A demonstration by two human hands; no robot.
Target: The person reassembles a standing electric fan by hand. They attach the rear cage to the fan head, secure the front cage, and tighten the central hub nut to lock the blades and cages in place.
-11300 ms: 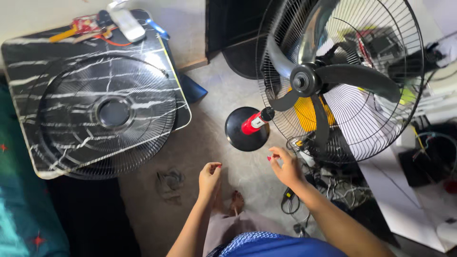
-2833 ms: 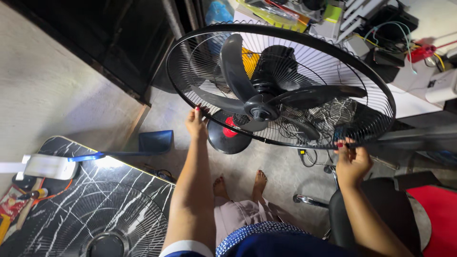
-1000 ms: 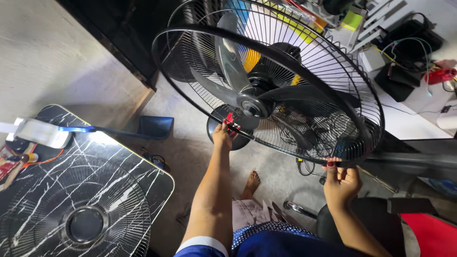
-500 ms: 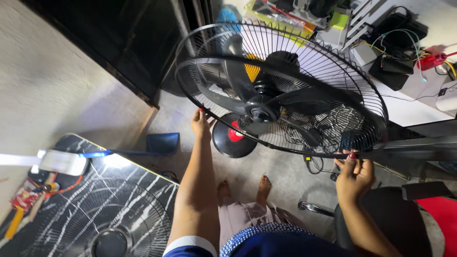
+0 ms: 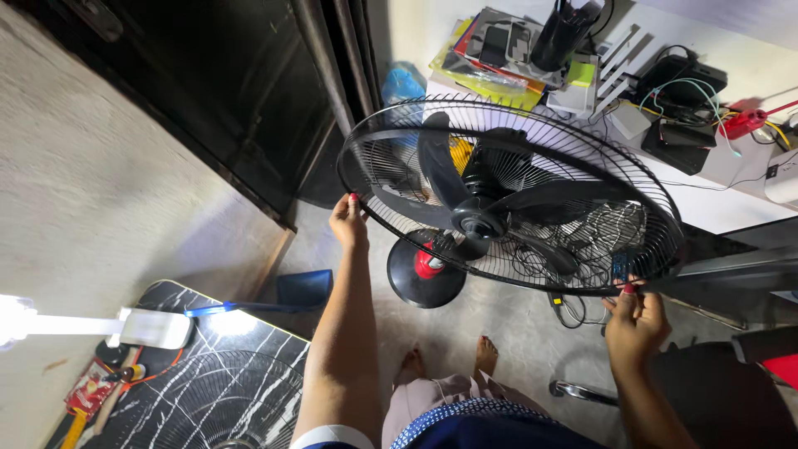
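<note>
A black pedestal fan with its front guard off fills the middle: the rear wire guard [image 5: 582, 158] and rim, three dark blades [image 5: 486, 218] around the hub. Its round black base [image 5: 407, 287] with a red collar stands on the floor below. My left hand [image 5: 347, 223] grips the guard's rim at its left side. My right hand [image 5: 636, 320] holds the rim at its lower right edge. The fan head is tilted towards me.
The detached front guard [image 5: 224, 399] lies on a black marble-patterned table at lower left, beside a lit white lamp [image 5: 150, 328]. A cluttered white desk [image 5: 715, 195] with cables and boxes runs behind the fan. A dark doorway [image 5: 241, 108] is upper left, a chair [image 5: 715, 399] lower right.
The view has drifted, so the fan sits lower and further right in view. Both hands keep their hold on the rim; the rim now lies closer against the rear guard.
</note>
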